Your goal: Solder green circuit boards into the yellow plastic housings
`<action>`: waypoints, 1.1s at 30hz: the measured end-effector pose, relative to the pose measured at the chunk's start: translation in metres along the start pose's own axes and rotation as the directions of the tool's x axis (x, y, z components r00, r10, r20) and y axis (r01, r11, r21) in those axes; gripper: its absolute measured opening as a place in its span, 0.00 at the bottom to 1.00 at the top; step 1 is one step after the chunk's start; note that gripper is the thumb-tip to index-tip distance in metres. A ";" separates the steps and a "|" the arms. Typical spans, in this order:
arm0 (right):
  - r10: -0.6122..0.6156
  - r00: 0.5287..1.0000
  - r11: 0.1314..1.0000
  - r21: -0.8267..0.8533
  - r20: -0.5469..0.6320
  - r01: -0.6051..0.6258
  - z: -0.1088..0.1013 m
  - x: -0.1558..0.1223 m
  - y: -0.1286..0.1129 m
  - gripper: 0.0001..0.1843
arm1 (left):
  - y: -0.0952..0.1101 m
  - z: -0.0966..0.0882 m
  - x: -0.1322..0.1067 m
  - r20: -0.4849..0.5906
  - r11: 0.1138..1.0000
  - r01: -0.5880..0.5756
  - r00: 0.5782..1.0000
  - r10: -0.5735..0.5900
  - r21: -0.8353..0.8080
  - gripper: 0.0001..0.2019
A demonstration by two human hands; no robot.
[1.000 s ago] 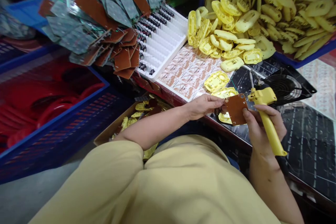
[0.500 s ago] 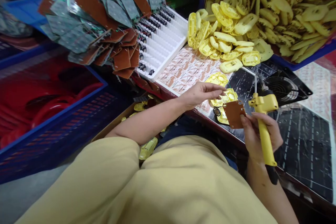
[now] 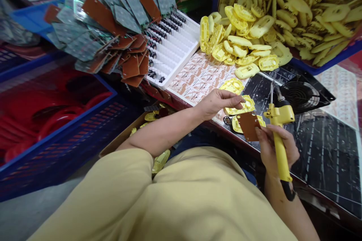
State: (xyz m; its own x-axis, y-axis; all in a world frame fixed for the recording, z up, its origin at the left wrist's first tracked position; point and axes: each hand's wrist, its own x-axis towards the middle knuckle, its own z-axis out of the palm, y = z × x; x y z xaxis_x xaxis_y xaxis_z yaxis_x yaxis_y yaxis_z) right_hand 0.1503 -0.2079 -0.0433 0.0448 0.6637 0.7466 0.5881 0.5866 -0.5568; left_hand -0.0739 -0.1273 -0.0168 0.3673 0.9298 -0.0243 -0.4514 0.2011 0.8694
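My right hand (image 3: 275,147) grips a yellow soldering iron (image 3: 278,131) with its tip pointing up, and its thumb pins a small brown circuit board (image 3: 249,125) against the handle. My left hand (image 3: 219,101) reaches over the table edge, fingers pinched on a yellow plastic shell (image 3: 240,106) lying just above the board. Another yellow shell (image 3: 236,123) and a small black round part (image 3: 227,120) lie under the board.
A heap of brown and green circuit boards (image 3: 113,26) fans over a white slotted tray (image 3: 175,45). Yellow shells fill a blue bin (image 3: 296,3) and spill onto the table (image 3: 203,77). A black fan (image 3: 302,94) sits right. A blue crate of red parts (image 3: 51,113) stands left; a cardboard box (image 3: 124,135) is below.
My left hand let go of the brown board and moved up to the yellow shell. The right hand keeps the board and iron, shifted slightly left.
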 end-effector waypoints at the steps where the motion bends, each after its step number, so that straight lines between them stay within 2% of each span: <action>1: -0.003 1.000 1.000 -0.001 0.000 0.003 0.001 -0.001 0.000 0.11 | 0.004 0.000 0.000 0.002 1.000 -0.013 1.000 0.013 0.027 0.30; 6: -0.004 1.000 1.000 0.019 -0.007 0.004 0.005 0.000 -0.005 0.11 | 0.016 0.002 -0.001 0.028 0.992 -0.030 0.999 0.026 0.122 0.30; 11: -0.063 0.998 0.998 -0.018 0.024 0.063 0.012 -0.001 -0.008 0.07 | 0.013 0.012 -0.006 0.059 0.999 0.011 0.998 -0.014 0.051 0.30; 15: -0.024 0.998 0.999 -0.044 0.056 0.027 0.018 -0.008 -0.005 0.06 | 0.009 0.019 -0.008 0.059 0.998 0.055 0.997 -0.055 0.016 0.31; 18: -0.004 0.988 0.998 -0.059 0.155 0.014 0.006 -0.007 0.008 0.12 | 0.015 0.014 -0.005 0.021 0.992 0.056 0.998 -0.058 0.110 0.30; 20: 0.036 0.965 0.995 -0.098 0.259 -0.011 -0.009 -0.002 0.024 0.19 | 0.025 0.008 0.000 0.014 0.962 0.045 0.999 -0.050 0.271 0.25; 23: 0.084 0.914 0.992 -0.116 0.397 -0.040 -0.030 0.006 0.049 0.27 | 0.037 -0.001 0.012 0.074 0.818 0.020 0.994 -0.076 0.575 0.14; 27: 0.068 0.837 0.994 -0.113 0.543 -0.008 -0.038 0.005 0.065 0.23 | 0.029 0.001 0.025 0.222 0.546 -0.119 0.967 -0.126 0.829 0.05; 29: 0.067 0.846 0.989 -0.144 0.529 0.012 -0.034 -0.002 0.062 0.20 | 0.019 0.007 0.028 0.293 0.436 -0.210 0.947 -0.133 0.875 0.05; 33: 0.092 0.905 0.974 -0.226 0.416 0.005 -0.019 -0.020 0.042 0.17 | 0.000 0.016 0.029 0.419 0.258 -0.376 0.897 -0.141 0.890 0.07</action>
State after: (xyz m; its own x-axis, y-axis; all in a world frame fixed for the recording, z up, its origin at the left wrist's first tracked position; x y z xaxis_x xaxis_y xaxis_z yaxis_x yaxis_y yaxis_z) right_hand 0.1895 -0.2054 -0.0749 -0.2411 0.8477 0.4726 0.7557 0.4695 -0.4566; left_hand -0.0507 -0.1054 -0.0100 0.7341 0.6761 0.0626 0.4691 -0.5717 0.6731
